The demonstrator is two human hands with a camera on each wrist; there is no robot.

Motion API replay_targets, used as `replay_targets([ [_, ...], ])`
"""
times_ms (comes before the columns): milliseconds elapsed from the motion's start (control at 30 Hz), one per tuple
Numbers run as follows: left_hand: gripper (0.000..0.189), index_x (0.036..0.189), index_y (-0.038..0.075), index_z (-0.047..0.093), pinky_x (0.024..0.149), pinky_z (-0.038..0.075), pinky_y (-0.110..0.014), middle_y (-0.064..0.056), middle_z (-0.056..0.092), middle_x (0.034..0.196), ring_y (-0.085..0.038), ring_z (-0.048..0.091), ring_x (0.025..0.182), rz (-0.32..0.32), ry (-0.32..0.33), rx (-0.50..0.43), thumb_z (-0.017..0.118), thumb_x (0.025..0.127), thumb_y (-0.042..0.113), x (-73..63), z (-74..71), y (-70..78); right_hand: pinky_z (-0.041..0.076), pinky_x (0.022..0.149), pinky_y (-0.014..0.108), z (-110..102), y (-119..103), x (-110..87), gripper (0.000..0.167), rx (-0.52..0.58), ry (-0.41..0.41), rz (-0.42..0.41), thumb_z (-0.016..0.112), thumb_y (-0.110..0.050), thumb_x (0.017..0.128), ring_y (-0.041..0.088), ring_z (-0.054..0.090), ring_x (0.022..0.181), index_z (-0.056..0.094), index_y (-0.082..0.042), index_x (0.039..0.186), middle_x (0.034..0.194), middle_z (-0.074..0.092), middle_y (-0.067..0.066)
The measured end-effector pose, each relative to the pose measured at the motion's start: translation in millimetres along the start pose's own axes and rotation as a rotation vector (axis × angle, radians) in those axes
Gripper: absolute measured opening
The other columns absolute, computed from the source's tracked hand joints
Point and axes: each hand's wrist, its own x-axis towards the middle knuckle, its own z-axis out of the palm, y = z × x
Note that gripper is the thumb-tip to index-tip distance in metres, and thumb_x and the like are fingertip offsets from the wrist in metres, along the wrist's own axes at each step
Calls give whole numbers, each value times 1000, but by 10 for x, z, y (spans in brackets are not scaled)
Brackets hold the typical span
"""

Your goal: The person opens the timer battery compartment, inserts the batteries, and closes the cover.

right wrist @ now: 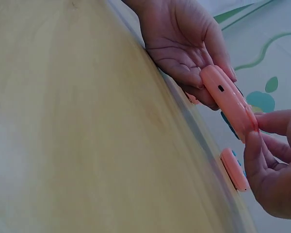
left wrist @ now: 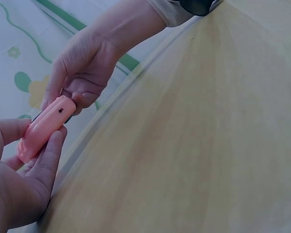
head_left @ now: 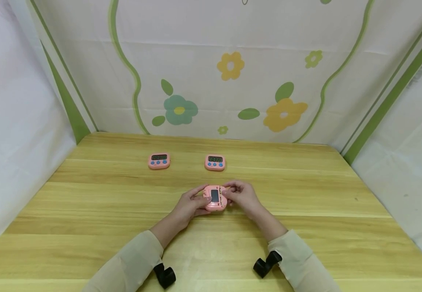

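Observation:
Both hands hold one pink digital timer (head_left: 217, 206) above the wooden table, its back turned up toward the head camera. A dark rectangular panel shows on that back. My left hand (head_left: 190, 207) grips one side, thumb on the back and fingers beneath. On the opposite side my right hand (head_left: 244, 198) pinches the edge between thumb and fingers. In the left wrist view the timer (left wrist: 44, 127) shows its rounded side with a small dark slot. The right wrist view has the timer (right wrist: 228, 99) edge-on, blue buttons partly showing underneath.
Two more pink timers lie face up farther back on the table (head_left: 86, 211): one timer (head_left: 159, 161) to the left, another timer (head_left: 215, 162) behind the hands. Each has a dark display and blue buttons. A flowered white curtain (head_left: 203, 85) hangs behind the table.

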Motion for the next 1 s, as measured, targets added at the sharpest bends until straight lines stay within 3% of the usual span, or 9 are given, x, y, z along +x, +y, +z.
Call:
replay_targets([
  [300,53,130,6,37,69,51,-35,-14,57,87,-19,58,68,2,1,-2,57,81,2,13,0,-2,52,56,31,-43,35,7,32,19,-151,100,57,-9,83,18,56,63,52,2,113,79,56,12],
  [567,52,129,4,38,67,51,-35,-14,57,86,-19,58,66,8,-16,-10,57,81,0,5,-3,6,50,52,24,-57,67,2,39,114,-250,121,55,-13,85,15,56,62,45,4,119,77,59,9],
  [733,54,131,4,36,67,51,-35,-14,57,90,-19,59,67,8,-40,-27,57,81,1,-3,-14,19,48,50,21,-42,60,-18,39,184,-252,121,55,-11,85,12,54,58,43,6,118,73,59,6],
  [1000,56,132,7,34,73,49,-37,-18,55,97,-22,59,75,40,-41,-86,56,82,0,2,8,31,47,52,21,-11,-18,-43,41,179,-134,105,58,-12,83,13,53,59,45,4,118,75,56,6],
])
